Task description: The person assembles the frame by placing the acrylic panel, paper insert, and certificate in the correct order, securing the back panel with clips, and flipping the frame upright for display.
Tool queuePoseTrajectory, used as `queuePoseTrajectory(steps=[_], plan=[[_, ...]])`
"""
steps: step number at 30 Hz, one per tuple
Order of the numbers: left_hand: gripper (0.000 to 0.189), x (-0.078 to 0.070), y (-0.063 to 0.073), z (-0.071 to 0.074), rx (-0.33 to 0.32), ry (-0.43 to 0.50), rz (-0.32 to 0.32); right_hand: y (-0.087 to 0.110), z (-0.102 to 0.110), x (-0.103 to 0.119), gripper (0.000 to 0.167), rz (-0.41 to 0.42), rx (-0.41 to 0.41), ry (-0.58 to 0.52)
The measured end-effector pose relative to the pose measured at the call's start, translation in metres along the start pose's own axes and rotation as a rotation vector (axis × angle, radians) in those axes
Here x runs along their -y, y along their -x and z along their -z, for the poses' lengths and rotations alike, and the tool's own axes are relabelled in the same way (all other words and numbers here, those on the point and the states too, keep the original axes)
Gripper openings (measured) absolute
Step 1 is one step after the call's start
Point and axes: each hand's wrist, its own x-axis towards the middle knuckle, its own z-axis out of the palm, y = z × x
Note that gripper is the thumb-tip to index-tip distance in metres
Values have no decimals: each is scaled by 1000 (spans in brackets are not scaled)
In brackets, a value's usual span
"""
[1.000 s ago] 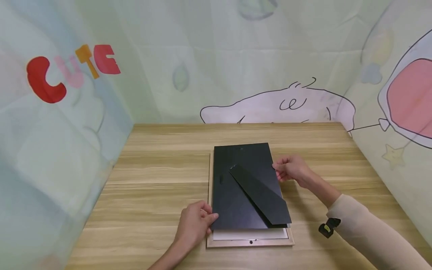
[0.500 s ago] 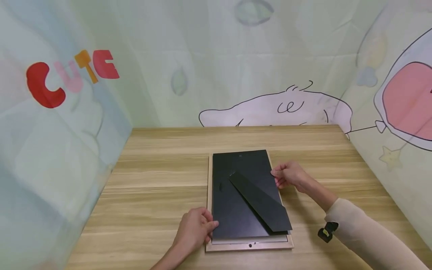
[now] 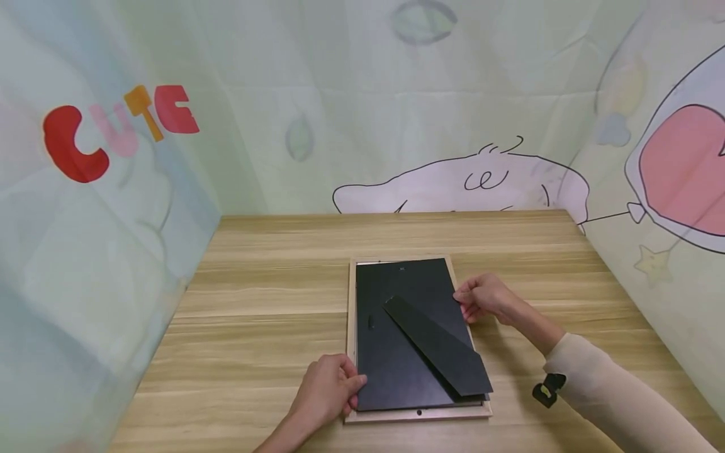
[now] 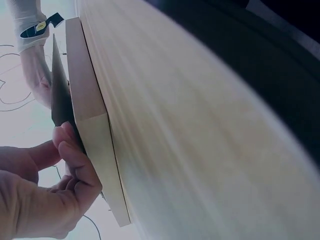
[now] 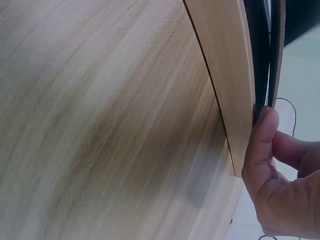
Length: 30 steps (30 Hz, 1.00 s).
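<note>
A black backing board (image 3: pixel 391 352) with a slanted easel leg (image 3: pixel 438 346) lies over a light wooden picture frame (image 3: pixel 419 414), slightly askew. In the head view the frame's rim shows along the left, top and bottom. My left hand (image 3: pixel 325 387) pinches the board's lower left edge between thumb and fingers. On the opposite side, my right hand (image 3: pixel 484 297) pinches its upper right edge. The left wrist view shows the board (image 4: pixel 61 95) raised a little off the frame (image 4: pixel 87 75). In the right wrist view, fingertips (image 5: pixel 268 120) meet the board's edge beside the frame's side (image 5: pixel 225 60).
The frame lies on a wood-grain table (image 3: pixel 255 302). Printed cloth walls (image 3: pixel 255 145) stand behind and at both sides. A small black device (image 3: pixel 548 389) hangs at the right sleeve (image 3: pixel 617 390).
The board has shifted toward the person and lowered over the frame, covering the white area at the bottom. The frame's top rim now shows. Both hands keep their hold and move slightly with it.
</note>
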Motion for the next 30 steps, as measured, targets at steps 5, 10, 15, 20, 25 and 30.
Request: queuePoseTrajectory(steps=[5, 10, 15, 20, 25, 30], plan=[[16, 1, -1, 0, -25, -10, -8, 1, 0, 2, 15, 6, 1, 20], [18, 1, -2, 0, -64, -50, -12, 0, -2, 4, 16, 13, -12, 52], [23, 0, -2, -3, -91, -153, -18, 1, -5, 7, 19, 26, -22, 137], [25, 2, -6, -4, -98, -207, -22, 2, -10, 10, 25, 79, -60, 301], [26, 2, -6, -4, -99, -208, -31, 2, -14, 12, 27, 164, -108, 526], [27, 4, -6, -5, -117, -221, -50, 1, -17, 11, 28, 253, -127, 720]])
